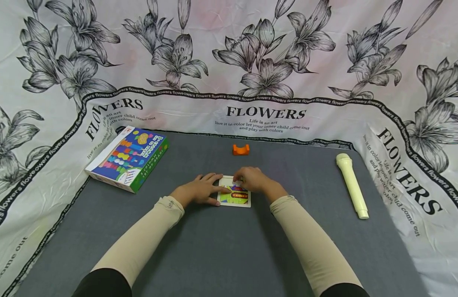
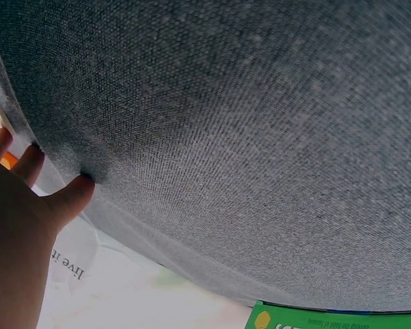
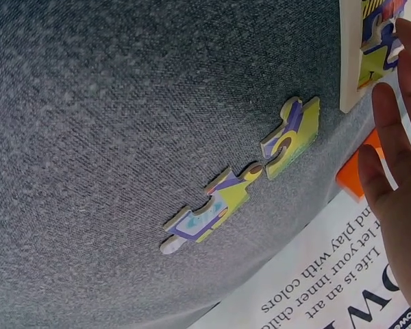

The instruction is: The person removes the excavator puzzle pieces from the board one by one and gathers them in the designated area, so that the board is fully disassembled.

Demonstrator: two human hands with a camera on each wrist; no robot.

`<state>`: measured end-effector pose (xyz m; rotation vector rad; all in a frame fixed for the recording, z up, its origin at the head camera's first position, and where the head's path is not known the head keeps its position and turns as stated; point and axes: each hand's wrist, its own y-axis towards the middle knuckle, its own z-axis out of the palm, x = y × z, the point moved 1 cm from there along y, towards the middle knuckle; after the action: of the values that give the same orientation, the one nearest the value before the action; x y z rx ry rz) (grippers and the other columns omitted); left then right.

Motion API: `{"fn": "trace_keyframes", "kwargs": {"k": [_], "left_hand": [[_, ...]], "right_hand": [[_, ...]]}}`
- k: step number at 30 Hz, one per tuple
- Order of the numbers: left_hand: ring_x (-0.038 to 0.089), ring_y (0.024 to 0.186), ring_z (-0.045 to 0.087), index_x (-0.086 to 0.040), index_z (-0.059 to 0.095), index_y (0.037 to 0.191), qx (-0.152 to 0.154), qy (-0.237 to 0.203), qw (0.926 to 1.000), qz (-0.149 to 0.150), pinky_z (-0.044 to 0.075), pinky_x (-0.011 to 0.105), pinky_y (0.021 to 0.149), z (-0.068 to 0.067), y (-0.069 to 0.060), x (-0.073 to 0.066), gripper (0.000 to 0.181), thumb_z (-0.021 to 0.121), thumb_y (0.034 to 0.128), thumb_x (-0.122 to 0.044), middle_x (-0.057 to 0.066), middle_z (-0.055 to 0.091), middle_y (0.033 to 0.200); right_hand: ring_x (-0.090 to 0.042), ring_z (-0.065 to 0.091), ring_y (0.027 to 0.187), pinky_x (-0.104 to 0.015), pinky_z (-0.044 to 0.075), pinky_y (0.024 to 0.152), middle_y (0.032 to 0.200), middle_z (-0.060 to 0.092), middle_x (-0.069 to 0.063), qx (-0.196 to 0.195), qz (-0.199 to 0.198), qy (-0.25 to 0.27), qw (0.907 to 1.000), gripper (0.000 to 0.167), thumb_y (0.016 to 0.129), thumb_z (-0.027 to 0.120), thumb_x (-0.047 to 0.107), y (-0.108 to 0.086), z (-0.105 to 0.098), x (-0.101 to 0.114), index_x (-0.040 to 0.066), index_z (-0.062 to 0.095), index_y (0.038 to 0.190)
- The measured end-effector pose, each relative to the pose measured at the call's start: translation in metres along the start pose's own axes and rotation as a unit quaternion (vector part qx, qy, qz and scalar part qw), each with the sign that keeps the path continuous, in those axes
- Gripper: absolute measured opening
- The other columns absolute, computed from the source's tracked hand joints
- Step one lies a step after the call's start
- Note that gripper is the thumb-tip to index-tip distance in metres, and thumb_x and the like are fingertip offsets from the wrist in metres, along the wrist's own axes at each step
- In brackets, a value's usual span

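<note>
Puzzle board [image 1: 234,205]: lay flat on the grey tabletop [image 1: 221,247], between the 2 hands, with a cream rim.
Lie from the grip: its picture area spread from under the right hand [image 1: 252,180] toward the person and to the left; nearly square, so no clear long axis showed.
Nearer hand: both met the board, the right over its far right part, the left [image 1: 197,190] at its left side.
Board's look: bright yellow-green with a long red shape, a pale patch near the far rim.
Right grip: fingers bent down over the pale patch; whether they pinched a piece, I cannot tell.
Left grip: fingers spread wide, thumb laid across the rim onto the picture, nothing held.
Loose pieces [image 3: 226,199]: at least 2, yellow and purple, on the tabletop near the board.
Orange block [image 1: 241,149]: beyond the board.
Outer things: colourful box [image 1: 128,159] far left, pale yellow microphone-shaped object [image 1: 352,185] far right.
</note>
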<state>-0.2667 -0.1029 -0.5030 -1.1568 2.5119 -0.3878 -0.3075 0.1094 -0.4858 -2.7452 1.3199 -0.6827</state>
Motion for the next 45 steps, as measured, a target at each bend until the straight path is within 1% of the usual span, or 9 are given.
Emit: {"fn": "trace_keyframes", "kwargs": {"k": [5, 11, 16, 21, 26, 33, 40, 45], "left_hand": [[0.030, 0.149, 0.010, -0.045, 0.033, 0.149, -0.004, -0.004, 1.0000, 0.001, 0.015, 0.063, 0.113, 0.000, 0.000, -0.001, 0.060, 0.051, 0.0932, -0.058, 0.005, 0.011, 0.163], [0.032, 0.149, 0.009, -0.043, 0.033, 0.149, -0.002, -0.009, 0.9999, 0.007, 0.014, 0.064, 0.113, 0.001, 0.002, -0.002, 0.060, 0.051, 0.0938, -0.057, 0.007, 0.011, 0.163], [0.033, 0.149, 0.010, -0.042, 0.033, 0.150, -0.003, -0.001, 1.0000, 0.008, 0.015, 0.064, 0.113, 0.003, 0.003, -0.003, 0.060, 0.051, 0.0943, -0.056, 0.007, 0.011, 0.162], [0.033, 0.149, 0.009, -0.043, 0.033, 0.149, -0.001, -0.004, 0.9999, 0.009, 0.015, 0.064, 0.113, 0.002, 0.000, -0.004, 0.060, 0.052, 0.0938, -0.057, 0.007, 0.010, 0.163], [0.033, 0.149, 0.011, -0.044, 0.034, 0.148, -0.004, -0.003, 1.0000, 0.004, 0.016, 0.064, 0.113, 0.003, -0.005, 0.000, 0.060, 0.053, 0.0926, -0.058, 0.008, 0.011, 0.163], [0.033, 0.148, 0.010, -0.044, 0.034, 0.149, -0.013, -0.006, 0.9999, 0.002, 0.014, 0.064, 0.113, 0.008, -0.007, -0.002, 0.060, 0.054, 0.0931, -0.057, 0.008, 0.011, 0.163], [0.036, 0.148, 0.010, -0.042, 0.036, 0.149, -0.029, -0.013, 0.9995, 0.004, 0.015, 0.064, 0.112, 0.011, -0.009, -0.010, 0.061, 0.056, 0.0929, -0.055, 0.010, 0.012, 0.163], [0.036, 0.148, 0.012, -0.040, 0.037, 0.149, -0.036, -0.009, 0.9993, 0.009, 0.015, 0.064, 0.112, 0.017, -0.007, -0.014, 0.060, 0.055, 0.0934, -0.054, 0.010, 0.013, 0.162]], "right_hand": [[-0.021, 0.060, 0.106, -0.051, 0.040, 0.096, 0.111, 0.068, -0.002, 0.001, 0.002, -0.001, 1.0000, 0.021, 0.092, 0.065, 0.009, -0.002, 0.000, -0.001, 0.013, 0.072, 0.111], [-0.020, 0.060, 0.105, -0.051, 0.040, 0.095, 0.112, 0.067, -0.002, 0.003, 0.009, 0.005, 0.9999, 0.021, 0.093, 0.064, 0.010, -0.004, 0.001, -0.001, 0.014, 0.071, 0.112], [-0.021, 0.060, 0.103, -0.050, 0.041, 0.092, 0.110, 0.066, -0.003, -0.010, 0.012, 0.015, 0.9998, 0.023, 0.092, 0.066, 0.010, -0.007, 0.000, -0.001, 0.012, 0.071, 0.114], [-0.022, 0.060, 0.106, -0.052, 0.040, 0.095, 0.112, 0.066, -0.004, -0.020, 0.024, 0.023, 0.9992, 0.030, 0.089, 0.068, 0.010, -0.006, 0.000, -0.002, 0.012, 0.068, 0.120], [-0.023, 0.060, 0.108, -0.054, 0.038, 0.098, 0.115, 0.066, -0.006, -0.028, 0.033, 0.027, 0.9987, 0.035, 0.088, 0.070, 0.009, -0.008, -0.004, -0.005, 0.011, 0.066, 0.123], [-0.023, 0.060, 0.106, -0.052, 0.038, 0.095, 0.113, 0.066, -0.005, -0.046, 0.050, 0.006, 0.9977, 0.038, 0.086, 0.069, 0.005, -0.031, -0.010, -0.025, 0.013, 0.065, 0.123], [-0.029, 0.061, 0.106, -0.057, 0.039, 0.092, 0.112, 0.068, -0.013, -0.070, 0.067, -0.002, 0.9953, 0.043, 0.082, 0.068, 0.001, -0.067, -0.019, -0.054, 0.008, 0.064, 0.124], [-0.030, 0.061, 0.105, -0.057, 0.038, 0.089, 0.111, 0.067, -0.014, -0.067, 0.090, -0.011, 0.9936, 0.051, 0.080, 0.064, -0.003, -0.089, -0.018, -0.075, 0.008, 0.060, 0.129]]}}
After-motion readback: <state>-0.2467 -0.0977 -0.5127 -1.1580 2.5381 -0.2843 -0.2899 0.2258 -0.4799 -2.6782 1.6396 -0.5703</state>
